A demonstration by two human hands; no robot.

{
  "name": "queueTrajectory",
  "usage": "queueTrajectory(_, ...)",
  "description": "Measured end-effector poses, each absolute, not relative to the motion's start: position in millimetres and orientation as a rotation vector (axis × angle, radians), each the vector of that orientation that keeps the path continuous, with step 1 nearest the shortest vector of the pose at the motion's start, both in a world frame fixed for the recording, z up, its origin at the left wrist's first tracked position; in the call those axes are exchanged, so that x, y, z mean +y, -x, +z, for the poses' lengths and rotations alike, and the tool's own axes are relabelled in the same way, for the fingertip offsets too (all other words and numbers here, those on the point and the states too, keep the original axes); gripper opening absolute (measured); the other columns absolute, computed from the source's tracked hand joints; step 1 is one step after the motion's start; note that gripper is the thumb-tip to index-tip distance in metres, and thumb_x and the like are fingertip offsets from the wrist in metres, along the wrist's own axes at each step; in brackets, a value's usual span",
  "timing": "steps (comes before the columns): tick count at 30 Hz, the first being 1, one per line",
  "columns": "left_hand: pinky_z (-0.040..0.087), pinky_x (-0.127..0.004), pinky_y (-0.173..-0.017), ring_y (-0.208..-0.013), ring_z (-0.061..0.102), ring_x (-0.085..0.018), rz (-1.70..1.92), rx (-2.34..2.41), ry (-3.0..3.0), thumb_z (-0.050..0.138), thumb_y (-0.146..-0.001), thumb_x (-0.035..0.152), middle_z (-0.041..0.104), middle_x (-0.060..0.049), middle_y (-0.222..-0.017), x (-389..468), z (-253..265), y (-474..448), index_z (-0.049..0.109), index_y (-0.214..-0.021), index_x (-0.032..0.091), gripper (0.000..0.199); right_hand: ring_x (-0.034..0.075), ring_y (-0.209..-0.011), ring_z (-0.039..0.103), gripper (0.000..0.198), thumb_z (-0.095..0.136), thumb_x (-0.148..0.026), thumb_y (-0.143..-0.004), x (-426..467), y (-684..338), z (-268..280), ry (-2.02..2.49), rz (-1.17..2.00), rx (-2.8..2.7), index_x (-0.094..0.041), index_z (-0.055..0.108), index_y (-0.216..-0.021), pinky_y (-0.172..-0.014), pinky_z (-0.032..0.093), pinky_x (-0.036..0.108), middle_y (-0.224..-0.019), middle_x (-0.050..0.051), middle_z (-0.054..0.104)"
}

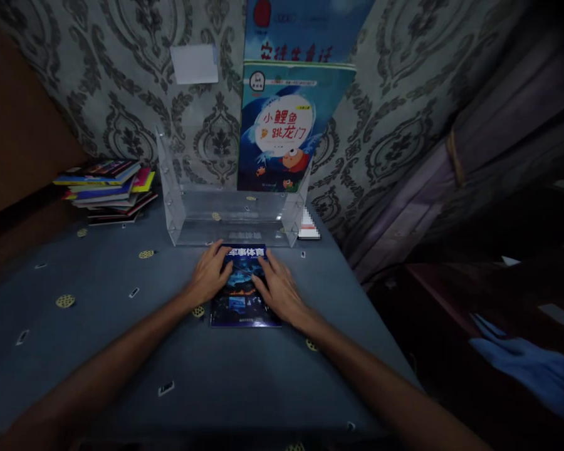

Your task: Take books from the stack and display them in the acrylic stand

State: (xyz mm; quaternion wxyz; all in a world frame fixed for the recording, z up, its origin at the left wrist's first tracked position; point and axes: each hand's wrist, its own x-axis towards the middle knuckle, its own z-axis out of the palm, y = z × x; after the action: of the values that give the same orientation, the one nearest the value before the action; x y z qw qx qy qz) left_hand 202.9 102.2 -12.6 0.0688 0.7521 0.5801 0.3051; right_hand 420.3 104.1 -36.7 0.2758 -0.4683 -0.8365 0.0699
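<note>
A dark blue book point(244, 279) with white characters across its top lies on the grey-blue tabletop. My left hand point(211, 272) rests on its upper left side, fingers stretched out and thumb over the cover. On the opposite side my right hand point(282, 289) touches the cover and right edge, its fingers spread. Just behind the book stands a clear acrylic rack point(235, 233). At the rack's right end, a blue-green picture book point(279, 138) with an orange fish stands upright, and another blue book point(305, 31) shows above it.
Several books form an uneven stack point(106, 191) at the back left of the table point(98, 338). A pixelated white triangular thing point(309, 225) is beside the rack. A purple curtain point(413, 169) hangs at right. Blue cloth point(526, 369) lies beyond the table's right edge.
</note>
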Motion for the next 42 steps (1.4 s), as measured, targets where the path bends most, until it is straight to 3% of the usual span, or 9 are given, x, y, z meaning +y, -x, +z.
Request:
queueTrajectory(5,0.036,-0.048,-0.116,-0.146,0.036,-0.029,1.161,1.555,-2.005,0.052,-0.093,0.027,0.04,-0.015,-0.155,97.4,-22.8,-213.8,0.057,-0.126,0.019,0.034,0.037,-0.146,0.039,0.055,0.041,-0.045,-0.101,102.0,-416.9,-48.5,1.277,0.154,-2.301,-0.012,0.051,-0.144,-0.116,0.038,0.059,-0.157,0.023,0.041)
queueTrajectory(8,0.034,-0.046,-0.116,-0.143,0.039,-0.029,1.38,1.46,-1.695,0.059,-0.086,0.025,0.048,-0.013,-0.146,103.7,-21.4,-217.0,0.059,-0.12,0.02,0.034,0.036,-0.147,0.037,0.056,0.038,-0.048,-0.102,102.5,-416.4,-50.7,1.277,0.156,-2.286,-0.015,0.051,-0.145,-0.116,0.037,0.059,-0.158,0.019,0.04)
queueTrajectory(12,0.044,-0.035,-0.105,-0.122,0.057,-0.022,1.633,1.296,-1.013,0.068,-0.076,0.025,0.062,-0.007,-0.119,114.6,-17.7,-214.6,0.06,-0.109,0.021,0.034,0.038,-0.148,0.034,0.058,0.038,-0.05,-0.102,100.3,-416.6,-48.5,1.284,0.176,-2.281,-0.015,0.051,-0.146,-0.117,0.035,0.062,-0.159,0.02,0.038)
queueTrajectory(16,0.051,-0.03,-0.083,-0.089,0.066,-0.018,1.573,1.195,-0.564,0.078,-0.069,0.039,0.067,-0.002,-0.091,113.4,-12.4,-221.4,0.061,-0.099,0.019,0.04,0.037,-0.148,0.034,0.059,0.04,-0.05,-0.101,99.1,-417.6,-48.6,1.244,0.21,-2.274,-0.018,0.046,-0.15,-0.117,0.035,0.062,-0.162,0.017,0.035)
queueTrajectory(18,0.052,-0.031,-0.078,-0.083,0.067,-0.02,1.521,1.161,-0.543,0.081,-0.067,0.048,0.069,-0.003,-0.086,108.1,-8.6,-228.8,0.063,-0.097,0.017,0.046,0.037,-0.149,0.033,0.061,0.04,-0.051,-0.101,99.4,-417.7,-50.0,1.216,0.234,-2.258,-0.019,0.043,-0.152,-0.117,0.034,0.062,-0.162,0.016,0.034)
queueTrajectory(24,0.052,-0.033,-0.087,-0.093,0.069,-0.022,1.498,1.151,-0.482,0.08,-0.072,0.056,0.075,-0.004,-0.096,95.9,0.8,-239.7,0.068,-0.101,0.019,0.049,0.034,-0.152,0.027,0.065,0.041,-0.056,-0.101,97.8,-415.5,-47.4,1.173,0.392,-2.158,-0.023,0.036,-0.156,-0.121,0.029,0.062,-0.165,0.013,0.029)
queueTrajectory(31,0.045,-0.039,-0.106,-0.115,0.065,-0.026,1.556,1.116,-0.501,0.077,-0.077,0.058,0.074,-0.009,-0.113,97.1,6.3,-242.2,0.071,-0.106,0.019,0.049,0.025,-0.156,0.016,0.076,0.037,-0.066,-0.098,92.0,-412.9,-24.4,1.215,0.815,-1.862,-0.022,0.027,-0.159,-0.126,0.018,0.053,-0.169,0.009,0.017)
queueTrajectory(36,0.043,-0.038,-0.107,-0.12,0.062,-0.027,1.628,1.014,-0.695,0.071,-0.079,0.066,0.073,-0.009,-0.117,93.7,26.7,-256.6,0.073,-0.107,0.017,0.056,0.026,-0.153,0.025,0.086,0.041,-0.075,-0.09,89.6,-407.2,-16.8,1.229,1.014,-1.512,-0.02,0.035,-0.157,-0.127,0.018,0.052,-0.164,0.01,0.032)
queueTrajectory(42,0.046,-0.034,-0.101,-0.109,0.065,-0.024,1.646,0.852,-1.036,0.061,-0.086,0.068,0.074,-0.007,-0.11,94.3,59.9,-263.9,0.072,-0.11,0.017,0.058,0.029,-0.151,0.031,0.079,0.048,-0.075,-0.088,95.2,-393.2,6.7,1.069,1.102,-1.289,-0.023,0.049,-0.147,-0.126,0.02,0.052,-0.159,0.007,0.043)
